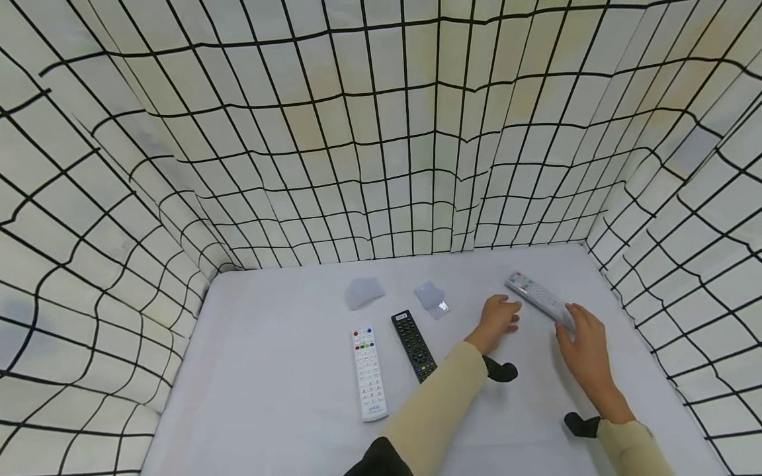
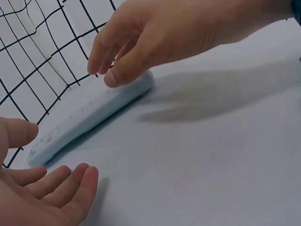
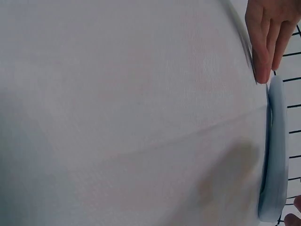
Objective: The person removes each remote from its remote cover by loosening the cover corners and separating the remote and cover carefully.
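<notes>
A light grey remote control (image 1: pixel 538 295) lies at an angle on the right side of the table, its buttons facing up. My left hand (image 1: pixel 495 320) is beside its far end, fingers relaxed and holding nothing. At the near end, my right hand (image 1: pixel 586 350) reaches over the remote with thumb and fingers apart. In the left wrist view, the right hand (image 2: pixel 141 42) covers part of the remote (image 2: pixel 89 115); whether its fingertips touch is hard to tell. Only fingertips of the right hand (image 3: pixel 292 219) show in the right wrist view, near the remote's end.
A white remote (image 1: pixel 369 373) and a black remote (image 1: pixel 413 344), partly hidden by the left forearm, lie in the middle of the table. Behind them are a translucent packet (image 1: pixel 363 292) and a small clear packet (image 1: pixel 431 297). Black-gridded white walls (image 1: pixel 381 165) enclose the table.
</notes>
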`<state>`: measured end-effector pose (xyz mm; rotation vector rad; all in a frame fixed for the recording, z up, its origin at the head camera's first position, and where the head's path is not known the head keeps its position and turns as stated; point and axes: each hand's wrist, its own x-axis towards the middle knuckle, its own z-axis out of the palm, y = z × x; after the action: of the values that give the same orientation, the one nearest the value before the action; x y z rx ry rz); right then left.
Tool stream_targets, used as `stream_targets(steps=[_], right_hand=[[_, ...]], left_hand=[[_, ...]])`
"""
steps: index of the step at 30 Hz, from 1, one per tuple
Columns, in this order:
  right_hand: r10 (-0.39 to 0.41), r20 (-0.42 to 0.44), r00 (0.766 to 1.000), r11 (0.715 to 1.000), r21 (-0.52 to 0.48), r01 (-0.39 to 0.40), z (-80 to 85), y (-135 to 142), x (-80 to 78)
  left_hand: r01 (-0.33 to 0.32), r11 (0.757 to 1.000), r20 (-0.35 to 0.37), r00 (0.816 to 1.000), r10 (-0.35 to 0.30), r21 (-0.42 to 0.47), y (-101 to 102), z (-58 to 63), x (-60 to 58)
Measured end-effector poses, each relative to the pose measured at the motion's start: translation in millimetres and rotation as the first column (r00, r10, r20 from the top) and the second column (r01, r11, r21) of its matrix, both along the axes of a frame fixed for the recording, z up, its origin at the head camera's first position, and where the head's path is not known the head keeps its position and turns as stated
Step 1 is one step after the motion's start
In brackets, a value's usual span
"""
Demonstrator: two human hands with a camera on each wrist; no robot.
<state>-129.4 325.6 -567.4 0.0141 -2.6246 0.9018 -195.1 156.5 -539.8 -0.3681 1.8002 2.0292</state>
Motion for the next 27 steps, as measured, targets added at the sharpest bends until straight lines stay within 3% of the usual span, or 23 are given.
stream_targets(steps=[7,11,21,27], right_hand=[[-0.027,0.052,0.998,0.995,0.093,0.022,-11.0,11.9,-13.2],[-0.061,0.110,0.992,0.991,0.127,0.047,-14.1,14.7,-15.6],[-0.045,0.109,0.993,0.991,0.134,0.031,-16.8,20.6,-18.0],[-0.023,0.067,0.998,0.995,0.095,0.016,-17.2,24.1,-18.9]], left_hand=[[-0.070,0.993,0.096,0.993,0.061,0.095,25.9,0.2,-1.4],[-0.067,0.988,0.116,0.992,0.052,0.136,33.0,-1.6,-3.2],[0.005,0.983,0.117,0.993,-0.027,0.185,24.3,-5.3,-4.4],[-0.048,0.971,0.107,0.994,0.024,0.235,24.5,-6.3,-4.8]])
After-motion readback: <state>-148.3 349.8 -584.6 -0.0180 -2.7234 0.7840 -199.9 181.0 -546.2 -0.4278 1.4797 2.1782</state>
